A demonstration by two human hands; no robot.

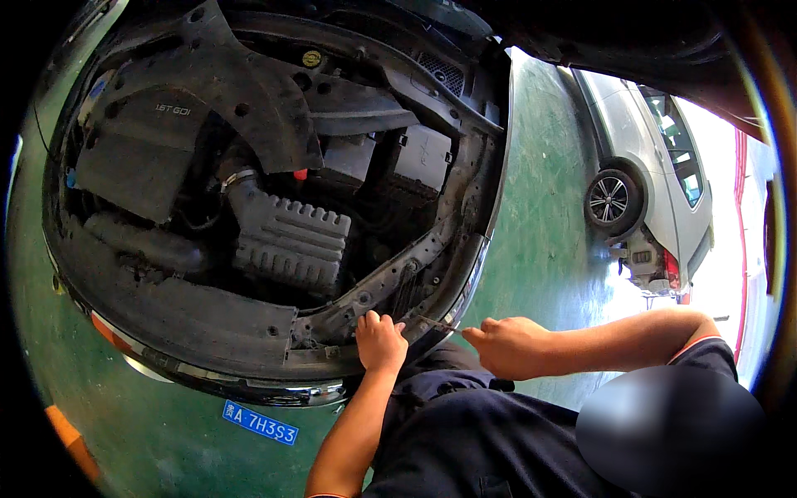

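My right hand [508, 347] is closed round the handle of a slim tool that looks like a screwdriver [440, 324]. Its thin shaft points left, toward the car's front corner by the headlight, and the handle is hidden in my fist. My left hand [382, 342] rests with curled fingers on the front edge of the engine bay, beside the tool's tip; what its fingers grip, if anything, is hidden. Just beyond both hands runs the dark metal fender rail [398, 266] with bolts and holes. The exact spot the tip touches is too small to tell.
The open engine bay holds a ribbed black air filter box [290, 241], a black engine cover [149, 149], a grey-topped box [422, 158] and a front trim panel [207, 319]. A blue licence plate [260, 422] shows below the bumper. A silver car [647, 158] stands right on the green floor [535, 207].
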